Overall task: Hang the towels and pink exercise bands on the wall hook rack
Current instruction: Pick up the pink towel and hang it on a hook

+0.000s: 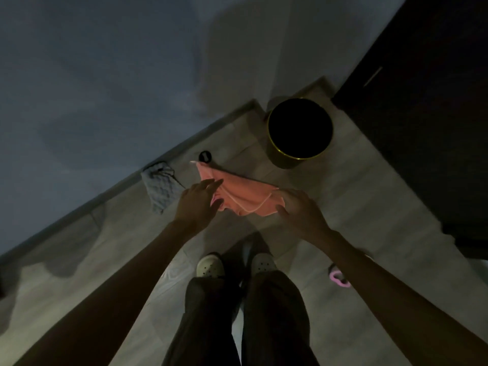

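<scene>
pink towel [243,198], dim, partly hidden by spread left hand [199,200] and right hand [299,211]

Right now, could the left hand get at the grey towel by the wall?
Probably yes: the grey towel lies on the floor just beside the left hand, with nothing visible between them.

Dim, murky — soft blur, wide-angle warping.

obstacle: bin [280,157] ahead | free: floor [369,207] to its right, apparently
</scene>
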Motion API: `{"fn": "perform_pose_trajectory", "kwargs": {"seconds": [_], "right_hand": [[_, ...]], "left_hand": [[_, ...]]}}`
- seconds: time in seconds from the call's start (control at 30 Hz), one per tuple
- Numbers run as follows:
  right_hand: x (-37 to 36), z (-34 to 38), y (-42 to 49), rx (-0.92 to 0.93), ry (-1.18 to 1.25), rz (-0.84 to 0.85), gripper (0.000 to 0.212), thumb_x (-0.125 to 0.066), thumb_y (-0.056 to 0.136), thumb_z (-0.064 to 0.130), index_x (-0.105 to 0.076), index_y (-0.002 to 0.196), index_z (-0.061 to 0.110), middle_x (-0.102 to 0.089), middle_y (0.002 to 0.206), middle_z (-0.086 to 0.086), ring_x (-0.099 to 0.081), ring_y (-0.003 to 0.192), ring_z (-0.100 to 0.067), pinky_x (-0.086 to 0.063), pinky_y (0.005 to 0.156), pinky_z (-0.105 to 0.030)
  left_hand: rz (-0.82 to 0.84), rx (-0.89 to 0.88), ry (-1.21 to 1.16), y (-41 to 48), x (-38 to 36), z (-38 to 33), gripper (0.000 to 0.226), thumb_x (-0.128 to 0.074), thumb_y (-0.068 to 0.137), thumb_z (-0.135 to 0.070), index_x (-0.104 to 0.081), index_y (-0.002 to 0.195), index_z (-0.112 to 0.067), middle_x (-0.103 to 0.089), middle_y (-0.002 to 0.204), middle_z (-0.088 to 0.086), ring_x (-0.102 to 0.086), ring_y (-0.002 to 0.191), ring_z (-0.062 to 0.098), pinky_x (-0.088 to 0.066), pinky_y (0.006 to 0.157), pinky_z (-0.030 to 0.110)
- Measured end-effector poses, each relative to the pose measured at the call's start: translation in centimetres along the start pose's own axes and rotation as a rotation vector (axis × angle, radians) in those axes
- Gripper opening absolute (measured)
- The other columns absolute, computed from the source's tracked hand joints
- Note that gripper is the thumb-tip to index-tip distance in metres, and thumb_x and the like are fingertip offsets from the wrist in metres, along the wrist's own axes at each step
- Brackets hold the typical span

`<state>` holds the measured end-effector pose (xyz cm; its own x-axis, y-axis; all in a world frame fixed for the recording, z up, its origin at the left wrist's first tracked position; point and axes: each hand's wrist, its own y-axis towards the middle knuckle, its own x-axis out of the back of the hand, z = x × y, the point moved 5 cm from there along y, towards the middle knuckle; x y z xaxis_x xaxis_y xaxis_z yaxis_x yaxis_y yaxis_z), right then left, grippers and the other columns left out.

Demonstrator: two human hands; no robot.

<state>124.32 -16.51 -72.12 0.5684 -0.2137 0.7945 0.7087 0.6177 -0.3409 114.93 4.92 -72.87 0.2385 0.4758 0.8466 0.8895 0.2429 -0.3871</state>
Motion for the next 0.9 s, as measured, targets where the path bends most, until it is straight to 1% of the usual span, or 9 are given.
{"fn": "perform_pose_trajectory", "kwargs": {"seconds": [0.13,0.27,0.37,0.43,0.5,0.6,0.73,0.8,0.9], "right_hand": [[-9.2,-4.0,5.8,-0.007,0.007,0.034,0.051,-0.038,0.08,0.036,-0.056,0.125,0.018,-0.058,0.127,-0.006,-0.05,0.116,-0.028,-0.043,0.095,-0.04],[-18.6,-8.0,11.8,0.02,0.056,0.039,0.058,-0.035,0.08,0.043,-0.06,0.122,0.011,-0.061,0.123,-0.013,-0.054,0.116,-0.03,-0.043,0.1,-0.039],[-24.3,-10.5,16.1,0.005,0.044,0.03,0.046,-0.05,0.086,0.031,-0.057,0.125,0.008,-0.058,0.128,-0.017,-0.053,0.12,-0.034,-0.039,0.102,-0.041],[-27.8,-12.2,19.0,-0.002,-0.005,0.076,0.048,-0.048,0.088,0.029,-0.049,0.133,0.01,-0.049,0.138,-0.014,-0.044,0.128,-0.032,-0.032,0.107,-0.039],[-30.9,-14.0,21.7,0.002,-0.047,0.087,0.055,-0.041,0.086,0.032,-0.042,0.138,0.013,-0.04,0.145,-0.012,-0.038,0.132,-0.031,-0.029,0.109,-0.035],[-34.0,-16.8,24.6,-0.061,-0.026,0.049,0.056,-0.052,0.088,0.013,-0.035,0.141,0.01,-0.032,0.149,-0.013,-0.032,0.136,-0.028,-0.022,0.109,-0.028],[-35.9,-18.9,26.9,-0.09,-0.1,-0.006,0.056,-0.059,0.084,0.018,-0.04,0.136,0.011,-0.041,0.138,-0.015,-0.046,0.121,-0.032,-0.039,0.097,-0.035],[-36.1,-19.3,27.5,-0.074,-0.114,-0.037,0.039,-0.057,0.087,0.017,-0.05,0.124,0.013,-0.048,0.129,-0.012,-0.054,0.11,-0.032,-0.042,0.085,-0.034],[-34.6,-18.8,27.2,-0.018,-0.095,-0.124,0.02,-0.056,0.089,0.017,-0.059,0.108,0.013,-0.059,0.117,-0.009,-0.061,0.097,-0.03,-0.037,0.07,-0.028]], "left_hand": [[0.018,0.039,-0.006,5.2,-8.3,5.2,0.053,-0.051,0.094,-0.032,-0.034,0.143,-0.021,-0.04,0.147,0.009,-0.043,0.128,0.03,-0.038,0.105,0.049],[0.062,0.095,-0.021,10.8,-17.1,10.4,0.058,-0.052,0.093,-0.033,-0.028,0.145,-0.024,-0.028,0.153,0.009,-0.04,0.131,0.032,-0.036,0.107,0.051],[0.072,0.049,0.006,15.0,-22.8,13.6,0.063,-0.053,0.093,-0.032,-0.022,0.147,-0.027,-0.019,0.156,0.008,-0.026,0.14,0.032,-0.031,0.11,0.052],[0.052,-0.009,0.039,17.7,-25.9,15.5,0.066,-0.054,0.092,-0.032,-0.019,0.148,-0.029,-0.015,0.157,0.006,-0.019,0.142,0.031,-0.03,0.11,0.055],[0.016,-0.053,0.057,20.4,-28.5,17.1,0.066,-0.055,0.091,-0.032,-0.02,0.148,-0.028,-0.014,0.158,0.005,-0.019,0.142,0.031,-0.03,0.109,0.056],[0.019,-0.112,0.135,23.6,-31.4,18.1,0.068,-0.054,0.091,-0.035,-0.018,0.148,-0.026,-0.013,0.158,0.004,-0.021,0.138,0.032,-0.025,0.11,0.052],[-0.025,-0.19,0.283,26.4,-33.8,18.2,0.061,-0.051,0.091,-0.034,-0.026,0.146,-0.027,-0.026,0.151,0.005,-0.029,0.128,0.031,-0.025,0.104,0.043],[-0.085,-0.192,0.287,27.2,-34.4,18.3,0.054,-0.052,0.09,-0.032,-0.036,0.142,-0.027,-0.035,0.144,0.006,-0.033,0.126,0.03,-0.025,0.102,0.041],[-0.134,-0.192,0.303,27.5,-34.4,17.8,0.038,-0.046,0.093,-0.022,-0.049,0.131,-0.023,-0.045,0.138,0.003,-0.036,0.125,0.025,-0.026,0.094,0.038]]}}
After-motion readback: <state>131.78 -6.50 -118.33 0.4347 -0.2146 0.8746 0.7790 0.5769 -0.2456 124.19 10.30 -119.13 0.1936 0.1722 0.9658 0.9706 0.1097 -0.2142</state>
